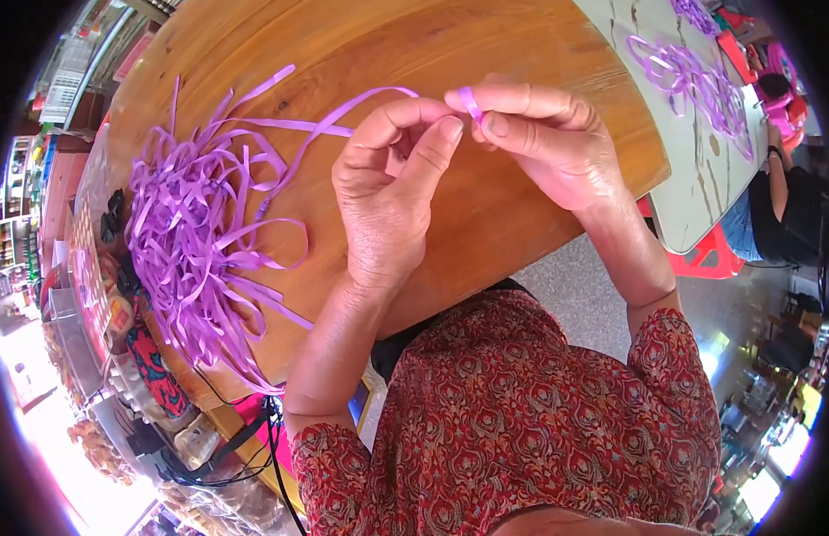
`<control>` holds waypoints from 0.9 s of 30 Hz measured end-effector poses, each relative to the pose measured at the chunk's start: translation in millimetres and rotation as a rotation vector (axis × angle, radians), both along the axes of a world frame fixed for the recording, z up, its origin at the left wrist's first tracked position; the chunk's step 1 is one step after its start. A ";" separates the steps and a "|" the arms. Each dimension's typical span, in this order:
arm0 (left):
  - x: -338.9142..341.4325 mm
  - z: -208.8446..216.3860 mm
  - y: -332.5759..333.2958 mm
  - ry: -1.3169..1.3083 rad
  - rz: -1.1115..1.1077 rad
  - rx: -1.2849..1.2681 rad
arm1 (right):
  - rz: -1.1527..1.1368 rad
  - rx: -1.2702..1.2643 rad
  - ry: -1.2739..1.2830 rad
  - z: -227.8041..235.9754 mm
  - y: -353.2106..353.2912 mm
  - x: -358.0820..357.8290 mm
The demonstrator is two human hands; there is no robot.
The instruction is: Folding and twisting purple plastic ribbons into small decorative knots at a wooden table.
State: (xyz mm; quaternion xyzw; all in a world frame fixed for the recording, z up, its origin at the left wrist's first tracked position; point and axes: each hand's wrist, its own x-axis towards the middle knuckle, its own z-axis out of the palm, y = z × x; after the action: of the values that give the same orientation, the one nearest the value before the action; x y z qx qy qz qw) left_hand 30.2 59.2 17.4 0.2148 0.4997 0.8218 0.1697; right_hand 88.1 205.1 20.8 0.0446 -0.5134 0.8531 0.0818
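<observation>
Above the wooden table (pixel 495 232), my two hands meet fingertip to fingertip. Between them is a narrow purple ribbon (pixel 471 103), looped over the right index finger. My left hand (pixel 392 179) pinches the ribbon between thumb and index finger, its other fingers curled. My right hand (pixel 557 143) has its thumb and index finger closed on the same ribbon. A length of ribbon trails behind my left hand toward a large tangled heap of purple ribbons (pixel 195 214) on the table's left side. The exact grip at the fingertips is partly hidden.
On the right, a white marbled table (pixel 700 201) carries another bunch of purple ribbons (pixel 691 80). A person's arm (pixel 777 179) is beyond it, with a red plastic stool (pixel 707 255) below. Black cables (pixel 271 429) and packed goods crowd the left edge.
</observation>
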 end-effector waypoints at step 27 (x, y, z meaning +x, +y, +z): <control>0.5 4.6 -9.2 -0.150 -0.056 -0.040 | -0.218 0.837 0.228 13.9 -1.3 -0.6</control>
State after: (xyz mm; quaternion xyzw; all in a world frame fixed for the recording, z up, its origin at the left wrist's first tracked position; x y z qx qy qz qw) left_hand 30.7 50.0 21.9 0.1631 0.4958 0.8203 0.2338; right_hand 87.6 203.8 34.6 0.1133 -0.8039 0.5478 0.2021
